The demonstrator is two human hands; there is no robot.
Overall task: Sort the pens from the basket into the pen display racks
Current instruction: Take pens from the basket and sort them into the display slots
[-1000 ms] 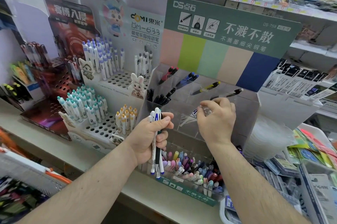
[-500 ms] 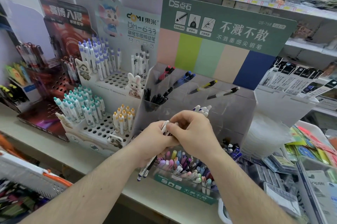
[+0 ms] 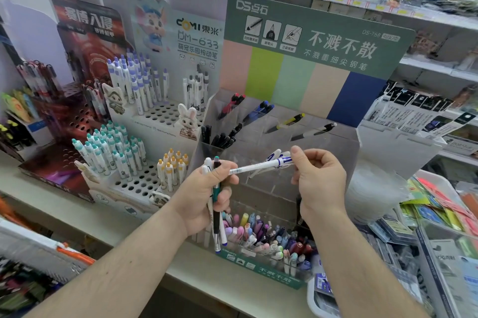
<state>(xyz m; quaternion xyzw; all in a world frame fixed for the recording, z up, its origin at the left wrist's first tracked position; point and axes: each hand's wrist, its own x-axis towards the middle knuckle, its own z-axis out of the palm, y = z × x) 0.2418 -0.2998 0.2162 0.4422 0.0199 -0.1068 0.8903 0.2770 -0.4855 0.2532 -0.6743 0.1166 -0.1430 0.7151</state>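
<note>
My left hand [image 3: 207, 196] grips a bundle of pens [image 3: 216, 219], white ones and a teal-and-black one, held upright in front of the clear acrylic rack [image 3: 279, 142]. My right hand [image 3: 318, 183] pinches the blue-marked end of a single white pen [image 3: 258, 167], which lies nearly level, its tip still at the left hand's fingers. White pens of the same kind lean in a rack compartment [image 3: 274, 157] just behind it. The green-headed rack holds red, blue, yellow and black pens in its upper slots. The basket is not in view.
A white peg-hole rack [image 3: 144, 183] with teal, yellow and purple capped pens stands to the left, and a dark red rack [image 3: 64, 121] beyond it. Mixed pastel pens fill the tray [image 3: 261, 242] at the rack's front. Packaged stationery crowds the right side; shelves run behind.
My right hand came back from the rack to the bundle, took one white pen, and has drawn it out to the right. The left hand stayed in place with the bundle.
</note>
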